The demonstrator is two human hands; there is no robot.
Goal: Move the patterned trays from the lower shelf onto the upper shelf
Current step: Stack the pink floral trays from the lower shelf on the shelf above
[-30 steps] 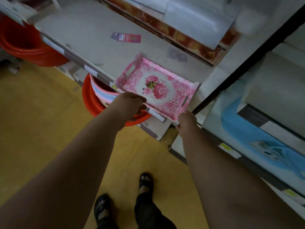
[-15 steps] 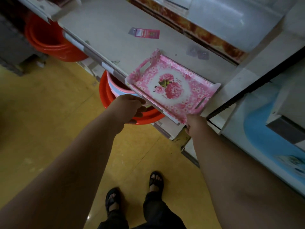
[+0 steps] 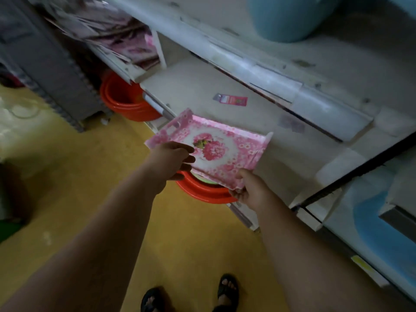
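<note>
Nearest the camera, two sandalled feet [image 3: 189, 298] stood on the yellow floor [image 3: 74, 190], and both bare forearms reached forward to one pink floral tray [image 3: 216, 152]. The right hand [image 3: 249, 191] pinched the tray's near right corner, thumb over the rim and fingers beneath. The left hand [image 3: 173, 159] held the near left edge, fingers curled over onto the printed face. The tray was tilted, its near edge hanging out past the shelf's front lip above a stack of red basins [image 3: 202, 190]; whether its far edge touched the white shelf [image 3: 202, 91] could not be told.

Beyond it on that shelf lay a small pink tag [image 3: 230, 100], well apart from the tray. A second stack of red basins [image 3: 126, 102] sat under the shelf to the far left, and above that, more pink patterned trays [image 3: 137, 48] showed, blurred. A pale blue tub [image 3: 290, 16] stood on the highest board.

The risk, as I judge it, was the light corner pinch: if the tray's far rim caught a shelf edge on the way up, it could twist free and drop onto the basins.
</note>
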